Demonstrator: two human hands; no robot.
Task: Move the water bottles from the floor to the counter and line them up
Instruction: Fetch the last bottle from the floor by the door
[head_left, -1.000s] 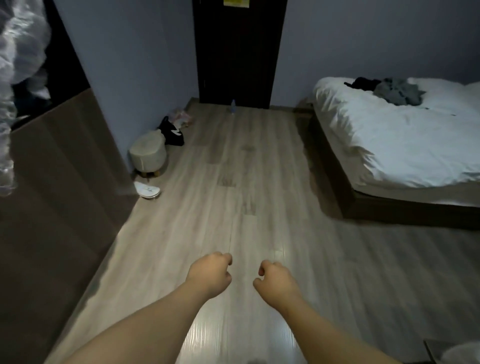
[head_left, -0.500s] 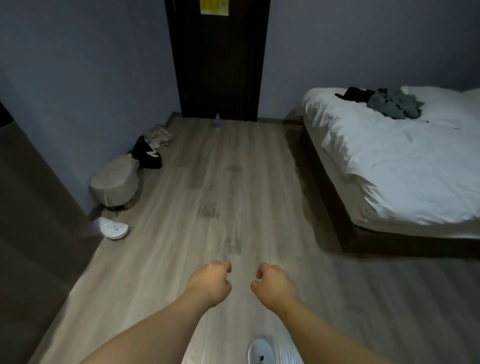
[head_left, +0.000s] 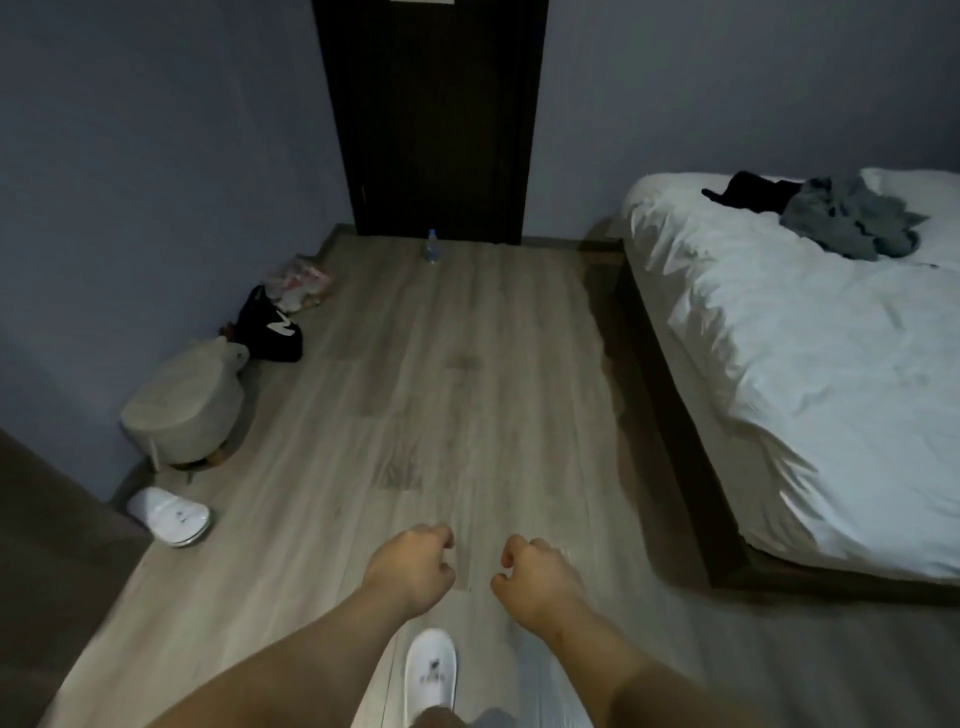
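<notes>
your left hand (head_left: 410, 569) is in the lower middle of the frame, the fingers curled into a fist, and it holds nothing. your right hand (head_left: 535, 574) is just beside it with a small gap between them, clenched in the same way and also holding nothing. both bare forearms come up from the bottom edge.

between the forearms, at the bottom edge, a white cloth slipper (head_left: 430, 670) points up the frame on the pale wood-plank floor (head_left: 467, 389). a second white slipper (head_left: 169, 516) lies at the lower left, near the wall. above it a round beige stool (head_left: 184, 405) stands against the grey-blue wall (head_left: 156, 156), then a black bag with a white letter (head_left: 270, 327) and a pink and white plastic bag (head_left: 301, 280).

the small clear plastic water bottle (head_left: 431, 246) stands upright on the floor at the upper middle of the frame, just in front of the dark wooden door (head_left: 431, 114), well apart from your hands.

on the right side is a low bed with a white sheet (head_left: 805, 364); black clothes (head_left: 753, 189) and grey clothes (head_left: 852, 218) lie on it at the upper right.
</notes>
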